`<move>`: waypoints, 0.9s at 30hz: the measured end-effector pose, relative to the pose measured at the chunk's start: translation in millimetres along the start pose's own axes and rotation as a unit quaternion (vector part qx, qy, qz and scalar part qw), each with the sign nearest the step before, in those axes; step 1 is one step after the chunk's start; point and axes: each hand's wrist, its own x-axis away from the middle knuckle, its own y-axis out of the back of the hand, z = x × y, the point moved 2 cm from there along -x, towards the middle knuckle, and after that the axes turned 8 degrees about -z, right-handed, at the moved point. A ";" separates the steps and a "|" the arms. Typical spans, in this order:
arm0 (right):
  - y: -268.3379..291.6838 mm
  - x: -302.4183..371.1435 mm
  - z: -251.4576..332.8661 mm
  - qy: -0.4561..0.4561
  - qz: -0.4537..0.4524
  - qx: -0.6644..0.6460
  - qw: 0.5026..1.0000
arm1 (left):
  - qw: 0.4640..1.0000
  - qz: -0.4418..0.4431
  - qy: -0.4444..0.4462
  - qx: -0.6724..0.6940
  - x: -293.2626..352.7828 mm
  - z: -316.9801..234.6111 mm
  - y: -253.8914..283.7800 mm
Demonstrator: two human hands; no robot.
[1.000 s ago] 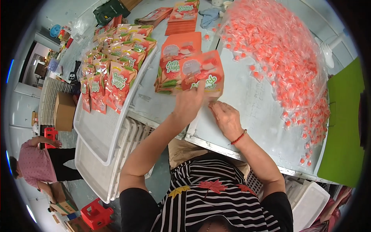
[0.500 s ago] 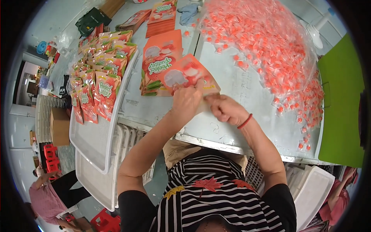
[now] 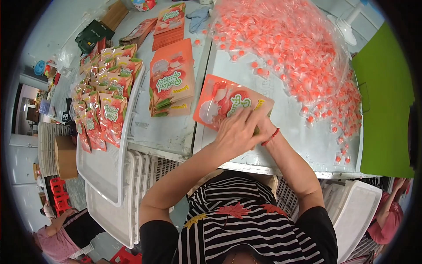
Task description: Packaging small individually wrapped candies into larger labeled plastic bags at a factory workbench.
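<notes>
A flat peach-pink candy pouch (image 3: 216, 104) slants over the near part of the metal table. Its right end is in my hands. My left hand (image 3: 237, 132) lies across the pouch's near edge, fingers bent and closed on it. Beside it my right hand (image 3: 263, 125), with a red bracelet at the wrist, grips the same end; its fingers are partly hidden by the left hand and the pouch. To the left lies a stack of similar flat pouches (image 3: 172, 75). Small wrapped pink candies (image 3: 285, 48) are heaped to the right, partly under clear plastic film.
A white tray (image 3: 103, 174) of filled pouches (image 3: 113, 116) stands at the left, above more stacked trays. Further pouch stacks (image 3: 169, 39) and a blue cloth (image 3: 198, 20) lie at the back. A green panel (image 3: 384, 105) borders the right side. Other people are at both lower edges.
One pouch has come off the stack and moved right, turning as it went. My left hand has shifted right with it, and my right hand now meets it at the pouch's end.
</notes>
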 end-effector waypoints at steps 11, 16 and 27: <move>-26.0 9.7 -15.4 -0.045 -0.027 0.143 0.988 | 0.996 0.019 -0.078 -0.023 14.0 5.4 27.7; -12.7 10.9 -23.3 -0.095 -0.072 0.074 0.990 | 0.996 0.074 -0.008 -0.044 24.7 9.1 19.2; -64.5 38.4 23.8 -0.004 -0.074 0.383 0.921 | 0.994 -0.086 0.024 -0.055 33.2 42.8 14.3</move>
